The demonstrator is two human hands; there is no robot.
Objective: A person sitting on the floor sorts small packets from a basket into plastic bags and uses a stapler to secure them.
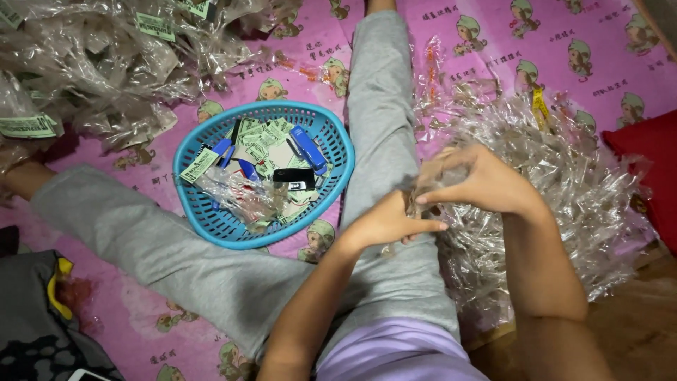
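I sit on a pink printed mat (423,42) with grey-trousered legs spread. Both my hands meet over my right thigh. My right hand (486,180) pinches a clear plastic wrapper (434,173) at the edge of a big pile of clear wrappers (564,176). My left hand (388,222) sits just below it, fingers curled, touching the same wrapper from underneath. Between my legs stands a blue plastic basket (204,212) holding blue staplers (308,148), a black one (294,176), green-printed paper labels and a few wrappers.
Another heap of clear wrappers with green labels (106,56) fills the upper left. A red cushion (652,162) lies at the right edge. A dark patterned cloth with a yellow piece (42,317) lies at lower left. Wooden floor (635,331) shows at lower right.
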